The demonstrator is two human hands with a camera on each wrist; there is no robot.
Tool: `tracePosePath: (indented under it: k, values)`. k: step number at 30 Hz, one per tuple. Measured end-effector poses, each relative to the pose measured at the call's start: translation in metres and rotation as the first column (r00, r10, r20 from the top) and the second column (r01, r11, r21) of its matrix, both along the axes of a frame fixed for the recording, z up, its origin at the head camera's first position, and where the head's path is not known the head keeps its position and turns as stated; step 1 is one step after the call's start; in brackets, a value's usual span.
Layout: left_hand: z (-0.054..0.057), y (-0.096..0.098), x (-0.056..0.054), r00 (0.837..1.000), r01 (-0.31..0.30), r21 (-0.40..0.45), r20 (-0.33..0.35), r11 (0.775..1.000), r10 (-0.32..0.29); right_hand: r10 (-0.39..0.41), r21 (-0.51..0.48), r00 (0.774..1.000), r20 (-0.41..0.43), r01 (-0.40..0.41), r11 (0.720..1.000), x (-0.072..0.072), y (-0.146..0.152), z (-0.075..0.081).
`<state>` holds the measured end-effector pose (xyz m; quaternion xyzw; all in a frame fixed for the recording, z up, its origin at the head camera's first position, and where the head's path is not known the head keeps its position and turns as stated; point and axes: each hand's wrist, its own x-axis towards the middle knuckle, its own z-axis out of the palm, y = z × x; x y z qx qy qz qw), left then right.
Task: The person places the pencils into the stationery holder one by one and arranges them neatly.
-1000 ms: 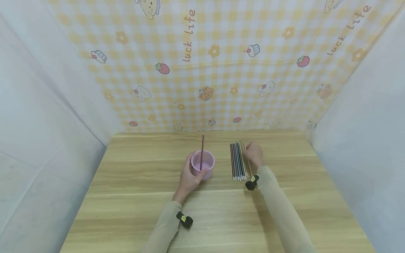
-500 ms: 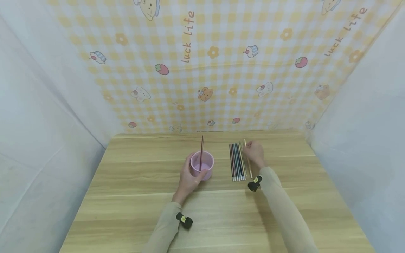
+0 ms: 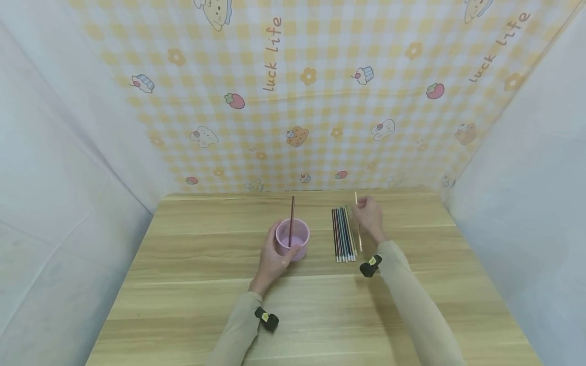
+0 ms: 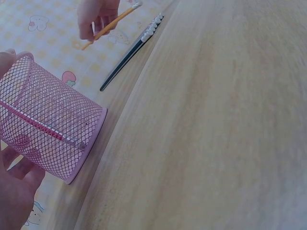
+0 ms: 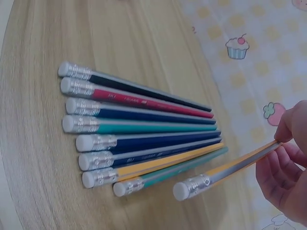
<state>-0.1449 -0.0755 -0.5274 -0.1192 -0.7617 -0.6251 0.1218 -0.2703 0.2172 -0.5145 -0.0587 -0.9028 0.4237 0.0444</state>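
My left hand grips a pink mesh pencil cup, fingers around its side and thumb near the rim. Inside the cup leans a dark red pencil, eraser end down. A yellow pencil is pinched between the thumb and fingers of my right hand, raised off the table with its white eraser towards me. Left of that hand lies a row of several pencils in black, red, blue, green and yellow, side by side with white erasers at the near end.
The wooden table has a yellow checked cloth hanging behind its far edge. White sheets enclose the left and right sides.
My right hand has drawn the yellow pencil away from the row to the right and lifted it from the table. My left hand stays on the cup.
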Motion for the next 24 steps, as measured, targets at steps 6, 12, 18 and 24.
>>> tracePosePath:
  k: [6, 12, 18, 24]
  values:
    - [-0.001, 0.000, -0.001, 1.000, -0.004, 0.001, -0.009, 1.000, 0.004, -0.013, -0.036, 1.000, -0.022, 0.012, 0.999, 0.002, -0.007, 0.010]
    - [-0.007, -0.001, -0.003, 1.000, -0.001, 0.002, -0.004, 1.000, 0.001, -0.008, -0.092, 0.997, -0.079, 0.001, 0.996, 0.006, -0.017, 0.023]
    - [-0.040, -0.003, -0.018, 1.000, -0.005, -0.007, 0.009, 1.000, 0.005, 0.025, -0.122, 0.986, -0.163, -0.045, 0.992, 0.011, -0.029, 0.042]
    - [-0.040, -0.003, -0.018, 1.000, -0.008, -0.019, 0.007, 1.000, 0.008, 0.086, -0.183, 0.971, -0.224, -0.129, 0.975, 0.017, -0.043, 0.059]
